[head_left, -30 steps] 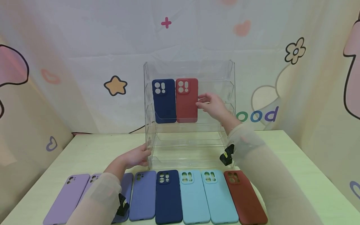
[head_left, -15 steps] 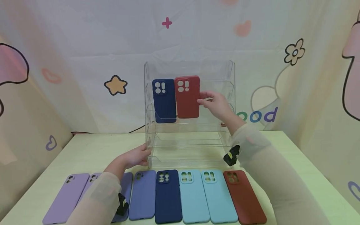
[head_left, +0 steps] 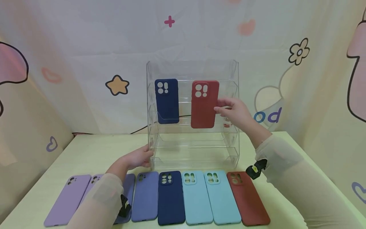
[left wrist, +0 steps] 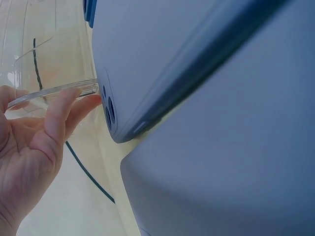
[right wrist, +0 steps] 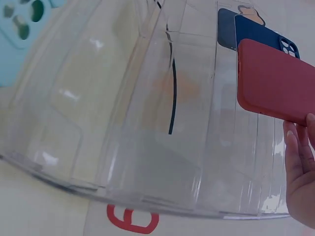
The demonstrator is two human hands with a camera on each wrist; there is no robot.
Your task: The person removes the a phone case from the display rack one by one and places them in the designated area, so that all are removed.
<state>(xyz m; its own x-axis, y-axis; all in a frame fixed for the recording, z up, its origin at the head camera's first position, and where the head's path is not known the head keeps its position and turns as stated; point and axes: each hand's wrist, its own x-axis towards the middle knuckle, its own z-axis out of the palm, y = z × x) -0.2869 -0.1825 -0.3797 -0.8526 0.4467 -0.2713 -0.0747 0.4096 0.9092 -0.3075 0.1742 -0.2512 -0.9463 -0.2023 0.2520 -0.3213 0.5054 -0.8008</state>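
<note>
A red phone case is pinched at its right edge by my right hand, upright in front of the clear tiered rack. In the right wrist view the fingers hold the red case by its long side, with the rack's tiers to its left. A dark blue phone case stands on an upper tier at the rack's left. My left hand grips the rack's lower left side; the left wrist view shows its fingers and thumb around the clear side panel.
A row of phone cases lies along the table front: light purple, violet-blue, dark blue, two light blue ones and red. A patterned cloth hangs behind the table. A dark cable runs behind the rack.
My right hand has lifted the red phone case from its spot beside the dark blue one, then brought it rightward and toward me. My left hand has stayed at the rack's side.
</note>
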